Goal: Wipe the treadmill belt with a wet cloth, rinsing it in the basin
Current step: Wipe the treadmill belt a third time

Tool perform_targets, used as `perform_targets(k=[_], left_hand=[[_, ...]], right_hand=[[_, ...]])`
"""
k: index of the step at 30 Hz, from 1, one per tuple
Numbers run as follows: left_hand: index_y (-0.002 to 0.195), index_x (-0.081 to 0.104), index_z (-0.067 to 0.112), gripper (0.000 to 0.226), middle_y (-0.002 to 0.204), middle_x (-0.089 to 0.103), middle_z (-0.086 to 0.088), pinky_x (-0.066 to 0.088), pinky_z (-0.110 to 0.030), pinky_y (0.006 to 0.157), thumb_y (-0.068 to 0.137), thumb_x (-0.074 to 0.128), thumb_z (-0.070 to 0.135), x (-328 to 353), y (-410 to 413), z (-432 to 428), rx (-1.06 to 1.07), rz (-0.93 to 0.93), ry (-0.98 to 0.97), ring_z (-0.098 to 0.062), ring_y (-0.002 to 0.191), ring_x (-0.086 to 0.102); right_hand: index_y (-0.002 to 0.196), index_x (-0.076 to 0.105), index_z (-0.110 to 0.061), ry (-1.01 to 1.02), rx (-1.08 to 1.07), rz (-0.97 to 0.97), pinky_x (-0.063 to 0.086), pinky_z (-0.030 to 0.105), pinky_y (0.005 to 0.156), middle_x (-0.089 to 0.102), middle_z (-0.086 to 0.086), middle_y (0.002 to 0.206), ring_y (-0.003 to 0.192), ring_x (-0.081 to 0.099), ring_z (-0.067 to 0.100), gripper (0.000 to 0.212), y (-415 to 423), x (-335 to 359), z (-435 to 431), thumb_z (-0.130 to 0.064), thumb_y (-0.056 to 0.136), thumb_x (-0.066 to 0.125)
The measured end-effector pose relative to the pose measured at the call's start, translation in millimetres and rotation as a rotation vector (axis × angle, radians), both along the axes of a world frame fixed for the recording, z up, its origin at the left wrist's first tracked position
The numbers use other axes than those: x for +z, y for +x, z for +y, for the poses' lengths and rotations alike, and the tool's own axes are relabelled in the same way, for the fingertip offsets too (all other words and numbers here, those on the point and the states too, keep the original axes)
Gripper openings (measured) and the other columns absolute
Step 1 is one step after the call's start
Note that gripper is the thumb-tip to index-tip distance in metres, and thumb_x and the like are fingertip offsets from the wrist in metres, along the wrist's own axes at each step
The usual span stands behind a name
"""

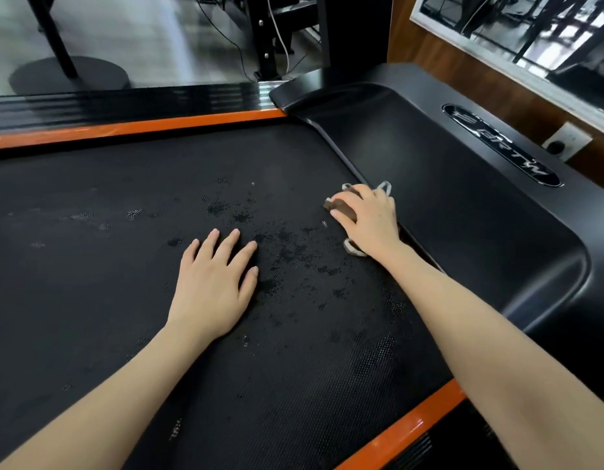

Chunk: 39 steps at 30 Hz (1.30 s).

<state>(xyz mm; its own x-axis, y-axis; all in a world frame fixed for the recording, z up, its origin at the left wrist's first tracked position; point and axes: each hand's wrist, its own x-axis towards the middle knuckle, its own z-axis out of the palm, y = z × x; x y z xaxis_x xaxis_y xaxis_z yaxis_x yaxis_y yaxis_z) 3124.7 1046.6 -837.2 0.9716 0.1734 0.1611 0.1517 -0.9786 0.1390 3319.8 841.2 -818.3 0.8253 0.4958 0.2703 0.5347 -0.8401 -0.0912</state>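
Observation:
The black textured treadmill belt (124,266) fills most of the view and shows dark wet patches near its middle. My left hand (214,286) lies flat on the belt with straight fingers. My right hand (368,218) presses down on a brown cloth with a white edge (344,207), its fingers curled over it, at the belt's right edge where it meets the black motor cover (463,215). Most of the cloth is hidden under the hand. No basin is in view.
Orange side rails run along the far edge (141,127) and the near right corner (405,425). Beyond the far rail are a grey floor, a round black base (70,76) and cables. A wooden wall with a socket (566,142) and a mirror stands at right.

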Motion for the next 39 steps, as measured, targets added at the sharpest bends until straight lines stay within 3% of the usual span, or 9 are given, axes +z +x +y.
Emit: perform_targets(k=[5,8,12,18,24,27,33,36,39], left_hand=[[0.130,0.058,0.018,0.054,0.137,0.053,-0.013,0.029,-0.053,0.108,0.094,0.027,0.042,0,-1,-2,0.006,-0.004,0.002,-0.040,0.130,0.043],[0.130,0.058,0.015,0.054,0.137,0.053,-0.016,0.031,-0.055,0.107,0.094,0.027,0.041,-1,-1,-4,0.003,-0.006,0.005,-0.042,0.129,0.043],[0.129,0.058,0.015,0.054,0.137,0.053,-0.016,0.029,-0.055,0.107,0.093,0.027,0.041,-1,0,-4,0.009,-0.026,-0.011,-0.042,0.129,0.042],[0.127,0.060,0.017,0.055,0.136,0.054,-0.014,0.028,-0.052,0.106,0.092,0.027,0.043,-2,0,-1,0.009,-0.043,-0.013,-0.039,0.129,0.043],[0.129,0.059,0.018,0.055,0.136,0.054,-0.013,0.025,-0.050,0.107,0.093,0.027,0.044,-1,-1,1,-0.009,-0.042,-0.018,-0.039,0.130,0.042],[0.129,0.059,0.015,0.055,0.135,0.054,-0.016,0.027,-0.053,0.107,0.093,0.027,0.042,-1,-1,-2,-0.004,-0.050,-0.026,-0.041,0.129,0.042],[0.127,0.060,0.014,0.055,0.134,0.055,-0.017,0.028,-0.054,0.105,0.092,0.028,0.042,-2,0,-3,-0.006,-0.073,-0.026,-0.042,0.128,0.044],[0.127,0.061,0.014,0.055,0.134,0.055,-0.017,0.029,-0.054,0.105,0.092,0.028,0.042,-2,-1,-1,-0.007,-0.073,-0.036,-0.042,0.128,0.044],[0.127,0.060,0.015,0.057,0.134,0.054,-0.016,0.029,-0.055,0.105,0.092,0.027,0.043,0,-1,-1,-0.017,-0.036,-0.045,-0.042,0.128,0.044]], right_hand=[[0.107,0.068,-0.025,0.068,0.027,-0.010,0.035,0.041,0.078,0.058,0.003,0.114,0.096,0.049,0.031,0.038,-73,-2,-69,-0.047,0.086,0.045],[0.103,0.069,-0.026,0.040,0.049,-0.050,0.035,0.042,0.077,0.060,-0.001,0.112,0.095,0.050,0.028,0.037,-95,0,-90,-0.047,0.086,0.044],[0.099,0.069,-0.024,-0.011,0.091,-0.101,0.034,0.044,0.082,0.062,-0.001,0.111,0.096,0.051,0.031,0.037,-51,2,-56,-0.049,0.086,0.045],[0.113,0.066,-0.024,-0.026,-0.018,-0.051,0.032,0.044,0.090,0.058,0.001,0.121,0.103,0.049,0.032,0.030,11,0,1,-0.042,0.092,0.055],[0.104,0.069,-0.025,0.043,-0.066,-0.042,0.045,0.040,0.073,0.060,0.004,0.105,0.082,0.053,0.031,0.041,-75,2,-63,-0.052,0.086,0.044],[0.103,0.068,-0.025,-0.083,-0.060,-0.183,0.042,0.039,0.069,0.061,0.004,0.102,0.078,0.054,0.029,0.040,-108,2,-89,-0.051,0.088,0.041],[0.103,0.068,-0.024,-0.058,-0.066,-0.129,0.037,0.044,0.084,0.063,0.001,0.114,0.099,0.054,0.030,0.042,-59,2,-58,-0.051,0.088,0.040],[0.118,0.063,-0.025,0.031,-0.083,-0.060,0.035,0.047,0.096,0.057,0.002,0.125,0.113,0.049,0.028,0.051,-72,0,-57,-0.058,0.086,0.039],[0.136,0.047,-0.029,-0.063,0.002,-0.074,0.038,0.049,0.093,0.048,0.008,0.133,0.114,0.045,0.029,0.065,-101,-1,-74,-0.065,0.083,0.040]])
